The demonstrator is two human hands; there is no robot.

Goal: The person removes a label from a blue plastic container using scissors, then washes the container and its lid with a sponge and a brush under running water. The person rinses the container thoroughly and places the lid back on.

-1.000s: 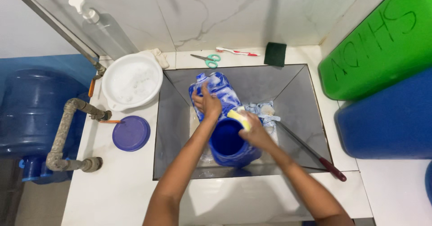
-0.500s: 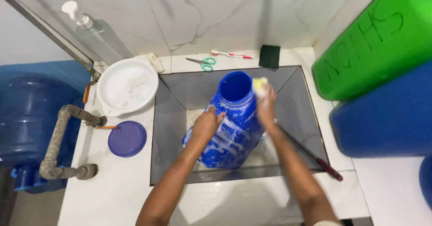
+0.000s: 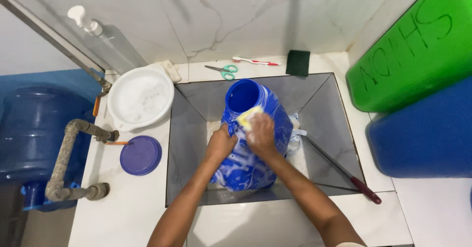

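Observation:
A large blue plastic jar (image 3: 253,143) streaked with white suds lies tilted in the grey sink (image 3: 187,143), its open mouth pointing away from me. My left hand (image 3: 220,144) grips the jar's left side. A yellow sponge (image 3: 247,116) sits under my right hand (image 3: 260,135), pressed on the jar's upper surface just below the mouth. A blue and white cloth (image 3: 296,129) lies in the sink behind the jar on the right.
A white basin of soapy water (image 3: 140,97) and a purple lid (image 3: 141,155) sit on the counter at left, beside a pipe (image 3: 69,148). Scissors (image 3: 223,71), a toothbrush (image 3: 255,61) and a dark scouring pad (image 3: 298,62) lie behind the sink. A knife (image 3: 344,170) leans at the sink's right edge. Green and blue containers stand right.
The jar was swung round so its mouth faces away from me. My right hand with the sponge moved from the rim down onto the jar's upper side.

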